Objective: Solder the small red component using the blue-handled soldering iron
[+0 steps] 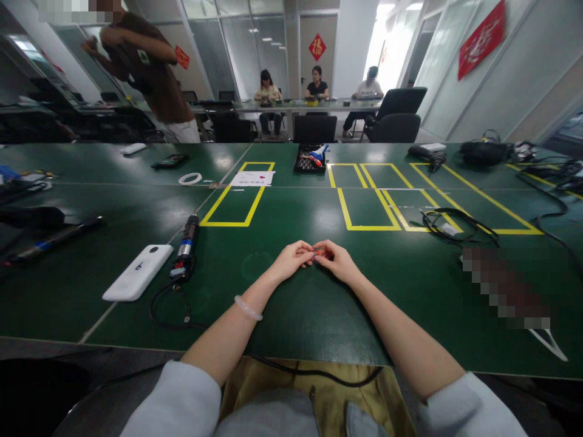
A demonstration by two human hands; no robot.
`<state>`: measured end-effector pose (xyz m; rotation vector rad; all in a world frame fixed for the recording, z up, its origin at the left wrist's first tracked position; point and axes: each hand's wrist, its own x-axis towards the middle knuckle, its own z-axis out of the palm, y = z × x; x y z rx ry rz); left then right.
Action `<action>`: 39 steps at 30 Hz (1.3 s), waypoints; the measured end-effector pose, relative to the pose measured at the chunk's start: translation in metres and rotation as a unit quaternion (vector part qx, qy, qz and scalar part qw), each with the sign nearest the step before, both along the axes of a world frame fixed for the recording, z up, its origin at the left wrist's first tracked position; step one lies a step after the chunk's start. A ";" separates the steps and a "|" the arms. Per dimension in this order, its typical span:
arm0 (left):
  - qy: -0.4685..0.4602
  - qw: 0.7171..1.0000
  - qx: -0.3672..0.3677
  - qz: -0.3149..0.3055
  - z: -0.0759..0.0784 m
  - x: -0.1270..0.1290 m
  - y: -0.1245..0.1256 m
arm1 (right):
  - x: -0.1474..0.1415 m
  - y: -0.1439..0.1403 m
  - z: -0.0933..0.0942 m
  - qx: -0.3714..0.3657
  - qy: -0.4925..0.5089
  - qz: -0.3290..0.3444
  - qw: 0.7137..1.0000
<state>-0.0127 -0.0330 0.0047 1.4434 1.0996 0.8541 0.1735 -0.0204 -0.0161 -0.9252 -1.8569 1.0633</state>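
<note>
Over the middle of the green table (291, 321), my left hand (293, 258) and my right hand (337, 261) meet at the fingertips. Between them is a small orange-and-grey piece (319, 251), largely covered by the fingers, so its kind cannot be made out. Both hands are closed in a pinch on it. A pale bangle (248, 308) circles my left wrist.
On the left lie a white power bank (138, 273) and a black cylindrical device (186, 246) with a cable. Farther off are a black tray (310, 159) with tools, yellow tape outlines (373, 228) and a white tape roll (190, 179). A coiled black cable (460, 221) lies right.
</note>
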 end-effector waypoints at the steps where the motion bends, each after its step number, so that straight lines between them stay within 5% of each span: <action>1: -0.005 1.000 0.005 -0.002 0.000 0.000 0.000 | 0.000 0.000 0.000 -0.006 0.004 -0.004 1.000; 28: 0.009 0.999 0.053 -0.001 -0.003 -0.003 0.001 | 0.000 0.001 0.002 -0.006 -0.014 -0.019 1.000; 39: 0.050 0.998 0.035 0.025 0.015 -0.021 0.002 | 0.001 0.003 0.000 -0.012 -0.026 -0.020 0.999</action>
